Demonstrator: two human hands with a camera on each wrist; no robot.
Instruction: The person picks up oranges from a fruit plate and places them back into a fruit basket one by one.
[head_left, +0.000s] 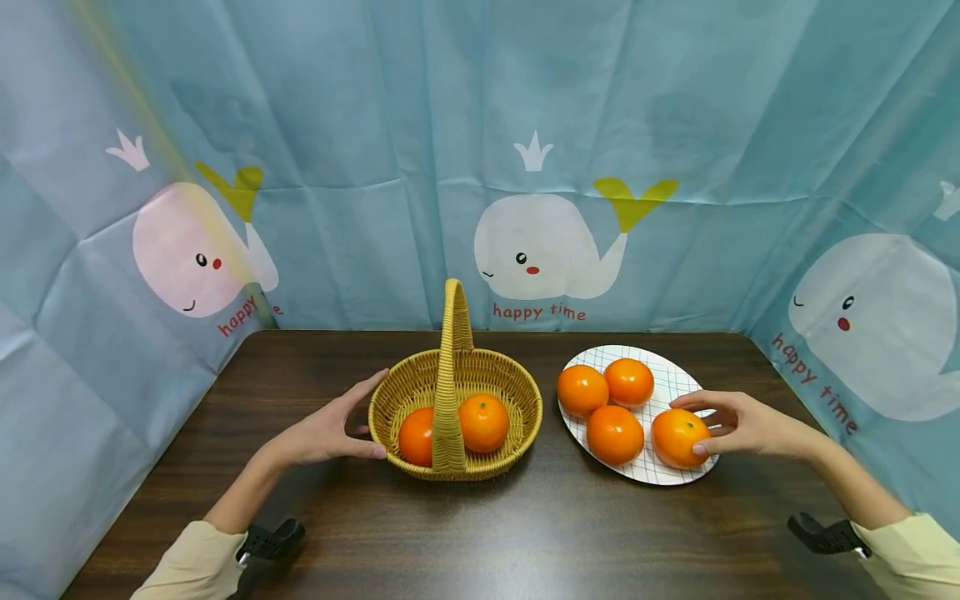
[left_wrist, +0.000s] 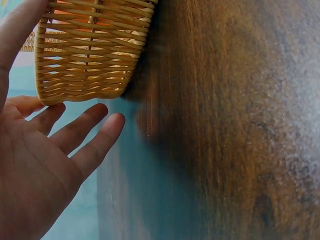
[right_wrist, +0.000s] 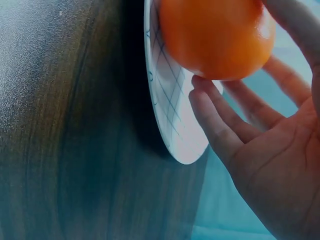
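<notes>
Pinching the rightmost orange (head_left: 675, 442), at the plate's right end, with the right hand (head_left: 750, 423), thumb on the near side and fingers round behind. Cannot tell whether lifted off the plate (head_left: 672, 379). Judging by the gloss, probably firm, fairly light and not fragile, yet slick and round enough to roll. Best taken round the widest part, with thumb opposite fingers, rather than by the top.

Touching the left end of the wicker basket (head_left: 522, 408) with the left hand (head_left: 322, 427), with fingers spread and nearly straight. Probably light and stiff with some spring; good to steady at the rim or carry by the tall handle (head_left: 447, 375).

Farther out, three more oranges (head_left: 615, 435) on the plate; two others (head_left: 483, 422) inside the basket. Beneath, a dark table (head_left: 555, 533); behind, a blue whale-printed curtain (head_left: 360, 100).
</notes>
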